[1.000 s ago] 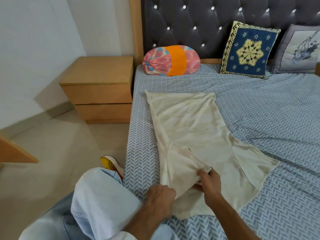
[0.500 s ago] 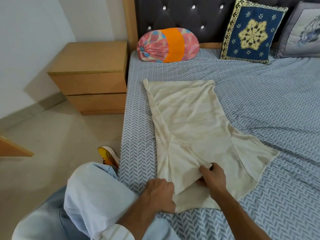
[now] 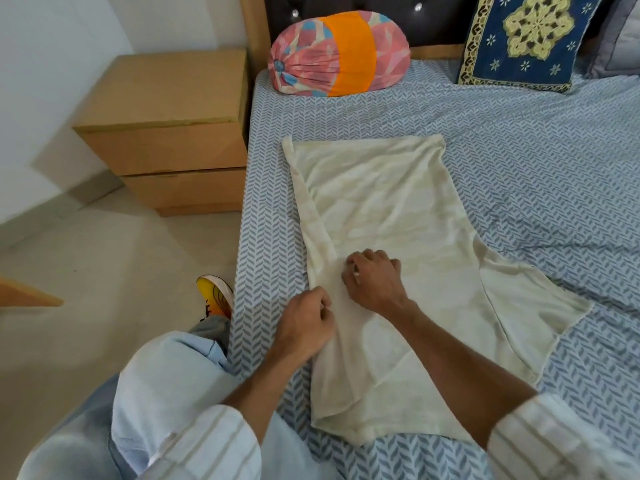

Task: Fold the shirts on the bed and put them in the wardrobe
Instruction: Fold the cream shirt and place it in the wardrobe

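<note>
— So, where's the shirt (image 3: 391,216)?
— Spread flat on the bed (image 3: 519,140), near the left edge, cream-coloured, hem end toward the headboard (image 3: 433,15). Left side folded inward into a long straight edge; right sleeve (image 3: 533,313) still fanned out on the sheet.

— And the hands?
— Left hand (image 3: 304,327) at the folded left edge, fingers curled in, seemingly pinching the cloth there. Right hand (image 3: 375,278) just beside it, knuckles up, fingers bent and pressed into the fabric; pinching a fold or only pressing, cannot tell.

— Touching each other?
— Close, but apart. Both forearms crossing the near end of the shirt, striped cuffs (image 3: 207,441) pushed up.

— What else on the bed?
— Round pink-and-orange bolster (image 3: 337,53) at the head, well apart from the shirt. Blue cushion (image 3: 523,39) with a yellow pattern to its right, leaning on the headboard. Grey cushion (image 3: 623,39) at the far right, mostly cut off.

— Beside the bed?
— Wooden nightstand (image 3: 169,126) with two drawers, against the wall. Knee in pale jeans (image 3: 166,372) by the mattress edge, yellow shoe (image 3: 214,296) on the floor (image 3: 104,271).
</note>
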